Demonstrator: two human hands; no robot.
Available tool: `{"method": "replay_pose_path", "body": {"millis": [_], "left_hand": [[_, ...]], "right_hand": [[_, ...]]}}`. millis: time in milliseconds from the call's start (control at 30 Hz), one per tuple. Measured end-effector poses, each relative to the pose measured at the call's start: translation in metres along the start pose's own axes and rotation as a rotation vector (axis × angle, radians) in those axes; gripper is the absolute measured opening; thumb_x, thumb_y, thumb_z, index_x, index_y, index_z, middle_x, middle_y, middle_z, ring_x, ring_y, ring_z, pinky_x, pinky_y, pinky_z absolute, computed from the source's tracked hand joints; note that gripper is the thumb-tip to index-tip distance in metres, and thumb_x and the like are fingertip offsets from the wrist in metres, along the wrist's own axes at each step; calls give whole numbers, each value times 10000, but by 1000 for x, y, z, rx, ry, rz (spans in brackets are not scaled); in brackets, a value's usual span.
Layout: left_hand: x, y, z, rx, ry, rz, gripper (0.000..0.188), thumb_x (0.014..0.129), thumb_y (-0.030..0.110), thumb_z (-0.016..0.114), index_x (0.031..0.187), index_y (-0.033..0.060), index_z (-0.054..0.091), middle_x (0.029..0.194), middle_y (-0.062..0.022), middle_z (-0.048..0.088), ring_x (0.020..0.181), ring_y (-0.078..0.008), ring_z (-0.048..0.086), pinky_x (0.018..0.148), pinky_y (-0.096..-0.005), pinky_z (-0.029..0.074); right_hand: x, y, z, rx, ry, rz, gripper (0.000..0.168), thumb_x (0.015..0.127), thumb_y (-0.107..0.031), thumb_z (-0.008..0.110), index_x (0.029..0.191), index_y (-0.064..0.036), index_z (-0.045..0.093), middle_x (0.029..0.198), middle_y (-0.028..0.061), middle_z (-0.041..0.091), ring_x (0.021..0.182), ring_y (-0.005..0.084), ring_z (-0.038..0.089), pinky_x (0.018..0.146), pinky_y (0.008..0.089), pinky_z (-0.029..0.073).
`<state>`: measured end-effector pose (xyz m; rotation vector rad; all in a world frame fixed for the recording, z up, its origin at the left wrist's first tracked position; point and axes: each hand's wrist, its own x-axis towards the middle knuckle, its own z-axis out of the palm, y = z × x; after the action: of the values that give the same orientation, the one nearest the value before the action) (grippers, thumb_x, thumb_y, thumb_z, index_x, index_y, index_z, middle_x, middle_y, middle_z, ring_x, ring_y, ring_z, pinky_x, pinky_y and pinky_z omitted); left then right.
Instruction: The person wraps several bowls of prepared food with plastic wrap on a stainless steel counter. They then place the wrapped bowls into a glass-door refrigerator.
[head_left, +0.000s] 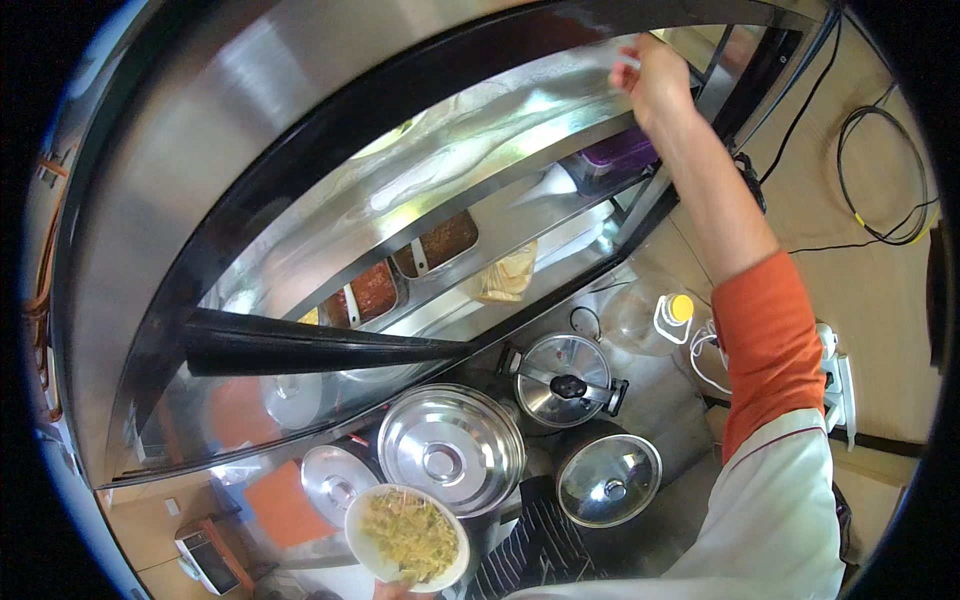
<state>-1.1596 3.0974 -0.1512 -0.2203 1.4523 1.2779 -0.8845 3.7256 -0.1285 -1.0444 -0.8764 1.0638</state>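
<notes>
At the bottom edge, my left hand (401, 591) grips the rim of a white oval bowl (354, 541). Pale yellow-green shredded vegetables (411, 534) fill the bowl. My right arm, in an orange sleeve, reaches up to the right end of an open stainless-steel refrigerated cabinet (270, 67). There my right hand (660, 82) is slightly blurred, its fingers bent and apart with nothing visible in them. Below it on a shelf is a purple-lidded container (615, 150). Farther left stand metal pans of dark brown food (448, 244) and red food (373, 294), each with a white-handled utensil.
A large lidded steel pot (450, 450), a pressure cooker (564, 380) and a glass-lidded pot (609, 480) stand below the cabinet. Nearby are a clear jug with yellow cap (637, 319) and a power strip (840, 390). A black bar (322, 341) crosses the opening. Coiled cable (847, 180) hangs right.
</notes>
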Motion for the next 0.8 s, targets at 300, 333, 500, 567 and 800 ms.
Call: {"method": "replay_pose_path", "body": {"millis": [300, 333, 500, 567, 800], "left_hand": [[-13, 6, 3, -143, 60, -52, 572, 813, 116, 564, 1348, 27, 383, 1313, -156, 488, 1203, -276, 491, 988, -364, 446], [-14, 5, 1, -146, 66, -54, 571, 810, 113, 567, 1345, 27, 386, 1312, -155, 488, 1203, -274, 491, 988, -360, 445], [-15, 1, -11, -123, 62, -91, 548, 813, 96, 567, 1330, 30, 400, 1281, -144, 507, 1080, -233, 554, 800, -278, 506], [-18, -5, -4, -15, 77, -4, 539, 817, 88, 563, 1328, 26, 401, 1267, -142, 516, 1030, -219, 571, 723, -248, 510], [-32, 3, 20, -59, 186, -85, 538, 819, 80, 559, 1326, 6, 394, 1247, -150, 527, 923, -180, 589, 613, -213, 491]], "right_hand": [[-124, 18, 80, -180, -760, 355, 426, 909, -159, 502, 1282, 41, 457, 1062, 167, 592, 880, 201, 644, 725, 280, 549], [-127, 20, 85, -150, -752, 359, 443, 907, -155, 502, 1301, 39, 446, 1086, 170, 586, 886, 204, 647, 729, 281, 548], [-136, 36, 91, -336, -927, 117, 506, 900, -142, 504, 1355, 44, 386, 1166, 179, 559, 884, 201, 655, 728, 285, 547], [-160, 42, 96, -331, -959, 60, 517, 897, -136, 505, 1362, 47, 375, 1176, 177, 554, 884, 195, 655, 717, 286, 546], [-143, 34, 137, 291, -459, 438, 372, 908, -78, 468, 1213, 43, 292, 1092, 240, 546, 903, 333, 656, 771, 389, 586]]}}
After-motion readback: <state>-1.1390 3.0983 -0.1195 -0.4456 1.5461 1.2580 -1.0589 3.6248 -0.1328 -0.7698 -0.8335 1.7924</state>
